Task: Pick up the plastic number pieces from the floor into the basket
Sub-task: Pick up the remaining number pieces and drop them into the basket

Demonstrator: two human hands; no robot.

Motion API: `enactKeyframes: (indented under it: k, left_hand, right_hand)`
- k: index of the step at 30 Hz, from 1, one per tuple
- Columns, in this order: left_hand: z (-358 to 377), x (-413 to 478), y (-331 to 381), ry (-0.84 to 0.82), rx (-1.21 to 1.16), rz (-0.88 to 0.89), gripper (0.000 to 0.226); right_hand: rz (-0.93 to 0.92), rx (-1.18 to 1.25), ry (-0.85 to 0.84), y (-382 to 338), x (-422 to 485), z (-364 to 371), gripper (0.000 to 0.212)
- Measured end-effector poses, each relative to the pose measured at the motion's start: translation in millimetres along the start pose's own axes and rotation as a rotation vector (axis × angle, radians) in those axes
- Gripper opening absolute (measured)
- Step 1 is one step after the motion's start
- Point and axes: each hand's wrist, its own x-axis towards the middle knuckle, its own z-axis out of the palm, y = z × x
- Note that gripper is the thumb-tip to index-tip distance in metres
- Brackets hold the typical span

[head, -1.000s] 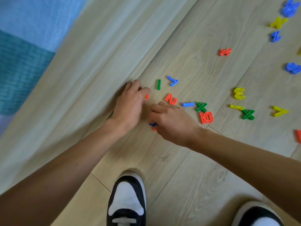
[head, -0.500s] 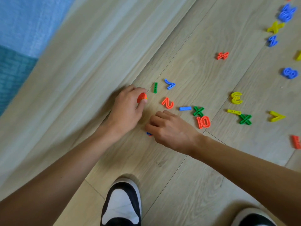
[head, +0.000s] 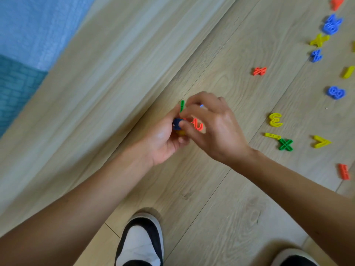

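Observation:
My left hand is cupped palm-up just above the floor, shut on a dark blue piece, with a bit of yellow showing under it. My right hand meets it from the right, thumb tip touching the blue piece. An orange 2 shows in the gap between that thumb and the fingers; I cannot tell whether it lies on the floor or is gripped. A green 1 lies just beyond the fingertips. No basket is in view.
More pieces lie to the right: orange percent sign, yellow 3, yellow bar, green X, yellow 7, blue 8, orange piece. A wooden board runs along the left. My shoes are below.
Both hands have lifted and come together. My left hand turned palm-up, and the blue piece that was under my right hand now sits in the left. The blue 7, blue bar, green X and orange 10 are now hidden.

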Motion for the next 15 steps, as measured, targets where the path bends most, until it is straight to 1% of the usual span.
enactKeyframes:
  k: [2,4,6,8,9,11,13,15]
  left_hand:
    - [-5,6,3,0.126,0.196,0.132,0.03]
    - [-12,12,9,0.184,0.571,0.336,0.034]
    - [-17,18,16,0.239,0.986,0.567,0.037]
    - [-20,29,22,0.314,1.403,0.755,0.039]
    - [-20,33,23,0.35,1.569,0.801,0.037]
    - [-16,38,24,0.407,1.769,0.794,0.027]
    - [-10,40,21,0.451,1.869,0.726,0.02]
    - [-7,40,19,0.462,1.922,0.695,0.014]
  right_hand:
    - [0.177,0.047,0.021,11,-1,-4,0.014]
    - [0.29,-0.047,-0.097,23,-4,-1,0.02]
    - [0.281,-0.178,-0.232,28,-9,8,0.023]
    - [0.239,-0.266,-0.285,28,-11,17,0.021]
    - [0.232,-0.303,-0.289,27,-11,20,0.018]
    - [0.242,-0.349,-0.296,26,-8,25,0.011]
    - [0.254,-0.362,-0.306,26,-7,26,0.007]
    - [0.264,-0.339,-0.289,26,-5,23,0.006]
